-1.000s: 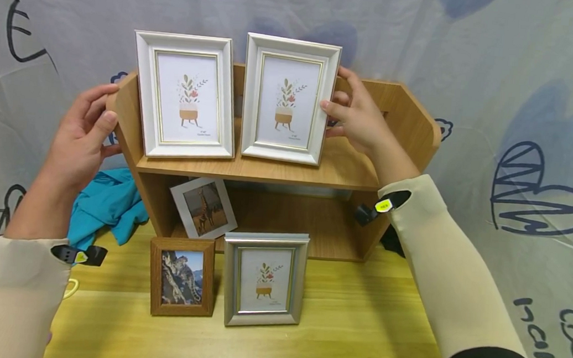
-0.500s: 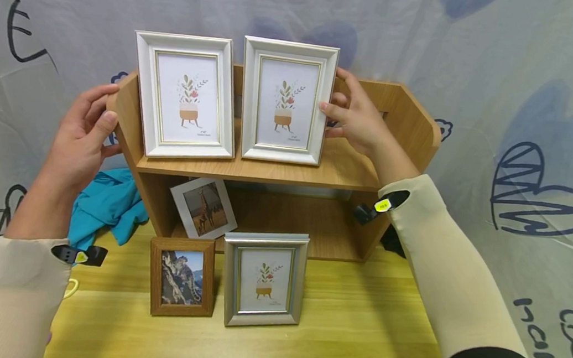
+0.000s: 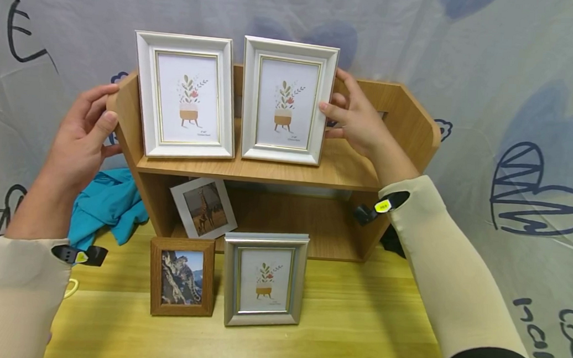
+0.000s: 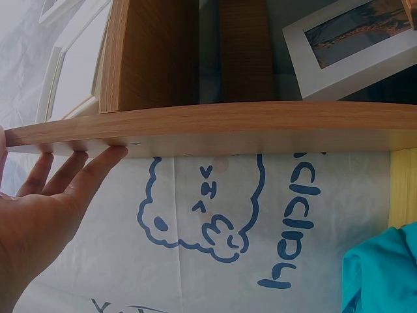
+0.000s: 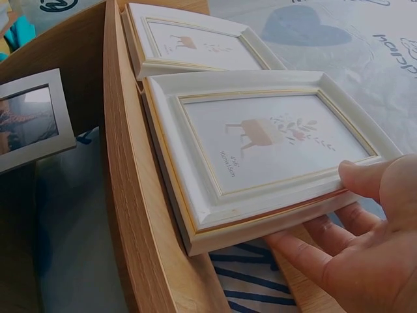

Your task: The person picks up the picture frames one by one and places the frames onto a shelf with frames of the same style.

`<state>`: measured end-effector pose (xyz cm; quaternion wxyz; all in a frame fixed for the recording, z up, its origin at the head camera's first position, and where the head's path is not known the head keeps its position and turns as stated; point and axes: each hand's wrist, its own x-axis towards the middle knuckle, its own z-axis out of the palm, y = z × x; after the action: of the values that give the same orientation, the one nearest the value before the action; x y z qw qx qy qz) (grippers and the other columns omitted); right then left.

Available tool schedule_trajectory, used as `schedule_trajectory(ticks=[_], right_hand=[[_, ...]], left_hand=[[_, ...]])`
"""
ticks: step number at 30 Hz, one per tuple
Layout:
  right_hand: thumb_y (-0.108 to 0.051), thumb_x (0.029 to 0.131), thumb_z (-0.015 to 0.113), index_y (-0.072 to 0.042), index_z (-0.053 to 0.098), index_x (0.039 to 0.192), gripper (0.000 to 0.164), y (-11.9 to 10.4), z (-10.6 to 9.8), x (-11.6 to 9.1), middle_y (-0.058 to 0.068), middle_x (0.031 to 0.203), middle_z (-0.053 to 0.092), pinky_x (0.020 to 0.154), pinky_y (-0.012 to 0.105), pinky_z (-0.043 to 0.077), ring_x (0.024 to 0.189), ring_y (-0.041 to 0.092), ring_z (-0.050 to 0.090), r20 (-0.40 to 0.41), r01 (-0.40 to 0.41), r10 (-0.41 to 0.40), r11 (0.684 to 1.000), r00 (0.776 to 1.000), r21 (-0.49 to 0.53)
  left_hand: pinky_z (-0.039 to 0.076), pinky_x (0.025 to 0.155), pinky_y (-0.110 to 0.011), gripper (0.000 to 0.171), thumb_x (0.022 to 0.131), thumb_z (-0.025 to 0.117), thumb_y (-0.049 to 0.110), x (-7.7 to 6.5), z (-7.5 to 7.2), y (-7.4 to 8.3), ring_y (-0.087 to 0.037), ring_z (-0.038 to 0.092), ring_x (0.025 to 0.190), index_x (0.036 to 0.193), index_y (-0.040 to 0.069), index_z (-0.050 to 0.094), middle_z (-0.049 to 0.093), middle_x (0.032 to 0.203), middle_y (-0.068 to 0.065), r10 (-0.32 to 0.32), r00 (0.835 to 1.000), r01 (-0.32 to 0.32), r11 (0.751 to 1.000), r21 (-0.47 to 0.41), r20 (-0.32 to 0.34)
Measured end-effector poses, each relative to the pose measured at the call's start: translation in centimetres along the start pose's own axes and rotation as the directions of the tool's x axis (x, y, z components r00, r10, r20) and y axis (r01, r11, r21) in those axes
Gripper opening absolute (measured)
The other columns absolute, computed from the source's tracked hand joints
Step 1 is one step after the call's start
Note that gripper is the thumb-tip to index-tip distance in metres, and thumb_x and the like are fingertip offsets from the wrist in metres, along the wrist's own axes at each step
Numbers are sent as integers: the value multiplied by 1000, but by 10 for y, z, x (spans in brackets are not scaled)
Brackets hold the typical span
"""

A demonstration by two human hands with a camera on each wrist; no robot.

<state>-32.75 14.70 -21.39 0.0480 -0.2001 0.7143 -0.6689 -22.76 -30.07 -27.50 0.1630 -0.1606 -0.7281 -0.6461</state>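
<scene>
My right hand (image 3: 358, 114) grips the right edge of a white picture frame (image 3: 252, 99) with a gold inner line. In the right wrist view the thumb lies on its front and the fingers are behind. This frame stands leaning back on the upper board of a wooden shelf (image 3: 366, 176). A matching white frame (image 3: 140, 91) stands beside it on the left, a narrow gap between them. My left hand (image 3: 77, 131) holds the shelf's left side panel near its upper front corner. In the left wrist view several fingertips (image 4: 117, 151) press the panel's outer face.
On the lower level a white giraffe-photo frame (image 3: 180, 199) leans tilted. A brown wooden frame (image 3: 157, 275) and a silver frame (image 3: 299, 280) stand on the yellow wood-grain table (image 3: 356, 328). Teal cloth (image 3: 110, 200) lies left of the shelf. A drawn-on curtain (image 3: 474, 64) hangs behind.
The white frame in my right hand has shifted slightly left, and its top edge has dropped a little. Over the last half second almost nothing moves. My left hand stays in place.
</scene>
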Motion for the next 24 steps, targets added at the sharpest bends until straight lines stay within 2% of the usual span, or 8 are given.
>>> schedule_trajectory(ticks=[3,8,11,15,17,22,24], right_hand=[[-4,105,56,-33,24,162,72,0,0,0,15,134,56,73,38,63,112,32,63,0,1,-1,1000,1000,-1],[-5,104,57,-34,24,162,73,-1,0,-1,15,135,56,73,37,63,114,31,62,-1,-4,4,1000,1000,2],[-5,104,58,-35,23,163,75,-3,0,-2,15,136,55,76,37,62,116,31,60,-4,-12,12,1000,1000,6],[-4,103,59,-34,23,163,76,-5,-1,-2,16,138,54,78,37,62,118,30,59,-10,-13,13,1000,1000,5],[-4,103,60,-33,25,163,75,-5,-2,-3,15,140,53,79,37,61,118,29,59,-13,-8,8,1000,1000,1],[-3,102,60,-31,29,161,72,-6,-6,-6,15,146,49,81,36,61,120,29,57,-13,11,-11,1000,1000,12],[-2,103,59,-30,29,161,71,-5,-7,-9,16,149,47,83,37,61,123,30,55,-11,20,-19,1000,1000,21]], left_hand=[[51,107,-39,51,108,49,25,0,0,0,-29,33,143,158,31,39,31,166,-5,0,1000,0,1000,0,-1],[56,90,-22,51,108,49,24,0,1,0,-29,34,142,158,29,40,31,165,-5,9,1000,-9,1000,-25,0],[54,101,-31,51,108,49,23,0,1,0,-28,34,142,158,30,39,31,166,-5,9,1000,-9,1000,-8,0],[40,115,-51,51,109,48,24,-1,1,1,-28,34,143,158,31,38,31,166,-4,4,1000,-4,1000,18,-4],[39,116,-53,51,109,48,24,-1,1,1,-28,34,143,158,31,38,30,166,-4,4,1000,-4,1000,21,-3],[46,112,-44,51,109,48,24,-1,1,0,-28,34,142,158,31,38,31,166,-4,7,1000,-7,1000,14,0],[44,113,-47,51,109,48,24,-1,1,0,-28,34,142,158,31,38,31,166,-4,5,1000,-5,1000,16,-1]])
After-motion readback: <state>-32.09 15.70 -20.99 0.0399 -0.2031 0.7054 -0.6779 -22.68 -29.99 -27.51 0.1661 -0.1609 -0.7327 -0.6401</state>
